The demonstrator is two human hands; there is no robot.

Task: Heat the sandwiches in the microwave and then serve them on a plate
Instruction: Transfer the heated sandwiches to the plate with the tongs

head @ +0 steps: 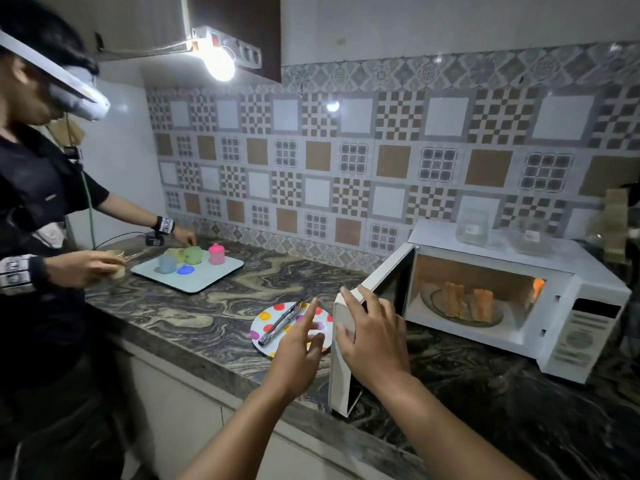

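— White plastic sits under your right hand (372, 337): its fingers are spread and laid over the top outer corner of the microwave door (346, 344), thumb on the near face, not clenched.

— And my other hand?

— Your left hand (300, 344) hangs just beside the door, to its left, touching nothing. Its fingers (310, 315) are apart and loosely extended, the forefinger pointing up and away from you. It floats above the near edge of a plate (273, 315).

— Where are the sandwiches?

— Inside the microwave (519, 299). The door stands swung wide open toward you, and the lit cavity shows two sandwiches (467, 303) standing upright, side by side, on the glass turntable (450, 315). The oven stands on a dark marbled counter (194, 317), to your right.

— And the plate?

— It is white with coloured dots, flat on the counter just left of the open door. A pair of metal tongs (278, 323) lies diagonally across it; no food is on it.

— Anything else around?

— Further left on the counter, well apart from the plate, a pale tray (207, 277) carries small pastel toy dishes. Another person (45, 202) in dark clothes stands there, wearing a headset, hands near that tray. A bare bulb (218, 62) glares above, against patterned wall tiles.
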